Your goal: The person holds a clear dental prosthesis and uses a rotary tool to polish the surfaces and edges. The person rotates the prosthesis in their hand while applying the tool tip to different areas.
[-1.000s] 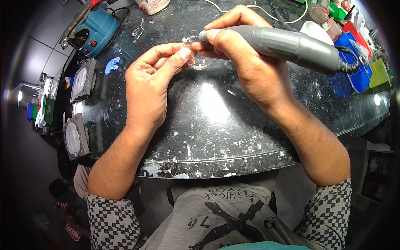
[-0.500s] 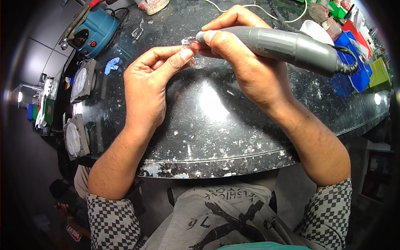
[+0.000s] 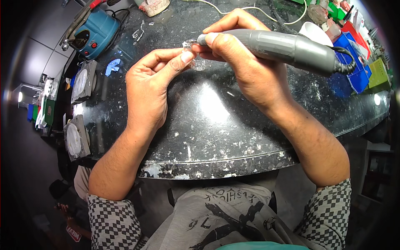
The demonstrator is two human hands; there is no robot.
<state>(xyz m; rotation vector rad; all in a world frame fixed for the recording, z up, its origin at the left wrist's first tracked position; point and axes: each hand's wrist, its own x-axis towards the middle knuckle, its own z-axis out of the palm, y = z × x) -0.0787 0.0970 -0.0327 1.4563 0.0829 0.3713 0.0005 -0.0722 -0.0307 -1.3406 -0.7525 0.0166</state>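
Between thumb and fingers, my left hand [image 3: 152, 83] pinches a small clear plastic piece [image 3: 187, 45], mostly covered by the fingertips. My right hand [image 3: 254, 68] is wrapped like a pen grip around a grey rotary handpiece [image 3: 287, 46], its coiled cord trailing off the right end. The handpiece's narrow tip [image 3: 192, 41] points left and meets or nearly meets the clear piece; exact contact is too small to tell. Both hands are close together above the dark speckled worktop [image 3: 196, 137].
A blue machine with red buttons [image 3: 98, 33] stands far left, with blue scraps [image 3: 112, 66] near it. Two grey plates with white discs [image 3: 74, 139] line the left edge. At far right are a white cup [image 3: 315, 32], blue bins [image 3: 352, 62] and a green box [image 3: 378, 75].
The handpiece and both hands have shifted very slightly downward in the picture. Both grips stay the same, with the tip still at the clear piece.
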